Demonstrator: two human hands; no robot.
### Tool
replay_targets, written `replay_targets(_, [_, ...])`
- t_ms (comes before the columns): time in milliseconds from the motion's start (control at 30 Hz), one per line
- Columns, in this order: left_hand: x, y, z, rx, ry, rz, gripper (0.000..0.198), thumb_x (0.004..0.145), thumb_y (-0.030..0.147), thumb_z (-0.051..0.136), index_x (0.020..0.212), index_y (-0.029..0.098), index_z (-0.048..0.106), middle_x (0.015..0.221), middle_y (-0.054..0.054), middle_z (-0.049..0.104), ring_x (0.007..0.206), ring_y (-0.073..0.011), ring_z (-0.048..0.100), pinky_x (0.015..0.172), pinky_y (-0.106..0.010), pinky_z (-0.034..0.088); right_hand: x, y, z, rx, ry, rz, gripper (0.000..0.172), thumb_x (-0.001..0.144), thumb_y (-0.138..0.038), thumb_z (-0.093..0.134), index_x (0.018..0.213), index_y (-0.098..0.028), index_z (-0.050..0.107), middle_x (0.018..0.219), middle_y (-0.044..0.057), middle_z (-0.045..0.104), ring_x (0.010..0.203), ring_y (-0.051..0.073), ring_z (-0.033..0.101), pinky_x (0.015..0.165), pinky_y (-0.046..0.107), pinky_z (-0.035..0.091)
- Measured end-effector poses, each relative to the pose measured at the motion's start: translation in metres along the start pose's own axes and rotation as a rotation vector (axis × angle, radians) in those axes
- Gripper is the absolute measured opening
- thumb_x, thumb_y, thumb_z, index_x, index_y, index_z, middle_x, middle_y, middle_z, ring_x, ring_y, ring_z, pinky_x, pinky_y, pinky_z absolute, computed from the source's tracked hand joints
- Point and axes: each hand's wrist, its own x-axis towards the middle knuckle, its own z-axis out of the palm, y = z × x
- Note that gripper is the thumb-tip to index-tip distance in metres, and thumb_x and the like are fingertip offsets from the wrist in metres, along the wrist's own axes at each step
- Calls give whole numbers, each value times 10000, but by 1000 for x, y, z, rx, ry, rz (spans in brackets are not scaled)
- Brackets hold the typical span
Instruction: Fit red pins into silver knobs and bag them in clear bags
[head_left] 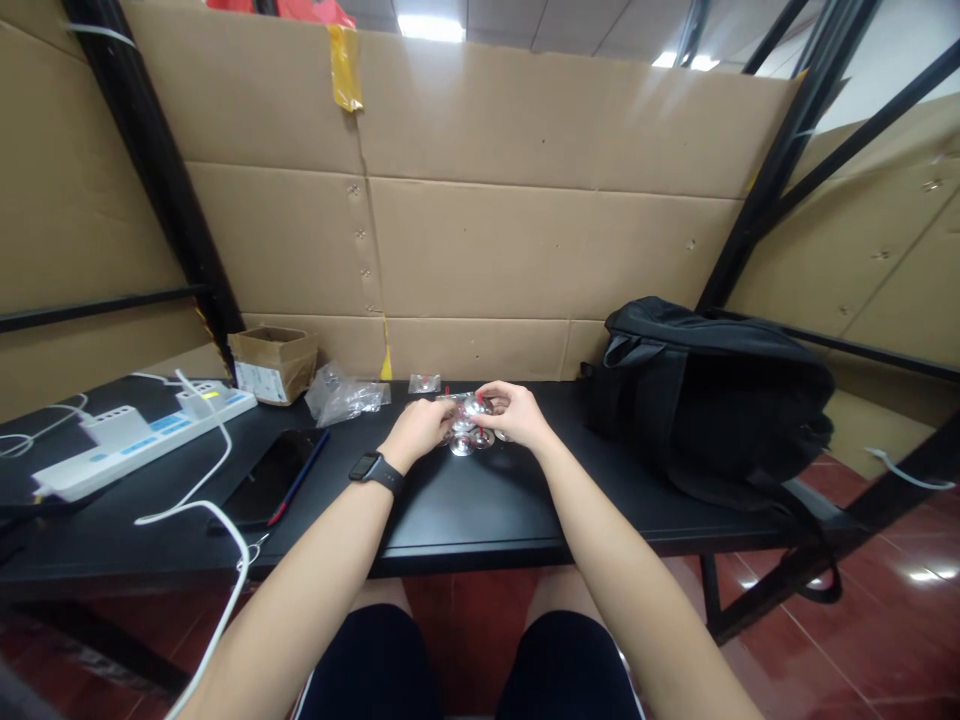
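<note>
1. A cluster of shiny, round, silver-coloured pieces with red bits (462, 446) is sitting on a flat black table (472, 510), between the bare left hand (418, 430) and bare right hand (519, 415).
2. The right thumb and fingers are grasping an upper silver piece (475, 408).
3. The left fingers are meeting the cluster's left side; I cannot tell whether they are gripping.
4. A crumpled, clear plastic bag (339, 396) is lying farther left.

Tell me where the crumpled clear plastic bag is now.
In the head view, the crumpled clear plastic bag lies left of the left hand, toward the back of the black table, just right of the open brown cardboard box.
</note>
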Motion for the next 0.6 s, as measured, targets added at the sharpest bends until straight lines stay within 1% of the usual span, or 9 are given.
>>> replay_targets(67, [0,3,-2,7,51,-31,298,810,148,600,1076,240,699,827,-68,749,761,-223,702,685,-255,480,-1,-4,6,-8,-6,-31,454,604,-350,852,1008,-184,729,954,64,761,846,206,718,799,301,575])
replay_targets(100, [0,5,-3,4,69,-36,304,811,136,590,1078,235,694,823,-69,745,758,-226,701,691,-260,485,-1,-5,8,-41,-12,-40,433,614,-354,847,997,-187,735,929,61,763,832,208,718,788,300,573])
replay_targets(167, [1,6,-5,-14,98,-26,271,817,110,559,1003,230,716,827,-72,743,775,-230,699,737,-277,501,-1,-5,11,-148,-19,-44,380,623,-358,843,955,-194,757,860,54,764,786,212,712,762,304,565])
replay_targets(267, [2,7,-7,-31,115,15,304,818,70,517,928,229,751,929,-78,753,876,-227,697,852,-304,513,-1,-1,11,-280,-4,-34,349,608,-353,852,916,-203,780,812,51,764,741,217,703,750,316,551])
replay_targets(367, [3,9,-7,7,105,41,347,824,64,503,985,230,763,1025,-76,747,961,-225,686,918,-314,514,0,1,12,-308,14,-51,360,598,-341,863,921,-205,782,872,54,765,768,213,700,765,310,549])
replay_targets(500, [4,13,-6,40,124,41,307,841,101,534,1029,217,746,1033,-86,734,981,-236,680,910,-324,526,1,0,16,-360,57,-118,314,622,-306,862,913,-220,779,982,59,732,838,200,683,781,294,545])
replay_targets(600, [5,16,-6,28,148,25,271,840,120,562,1030,205,736,1039,-92,725,984,-244,677,905,-333,527,1,0,20,-425,95,-129,303,629,-261,859,914,-219,768,968,58,722,860,209,675,814,309,536])
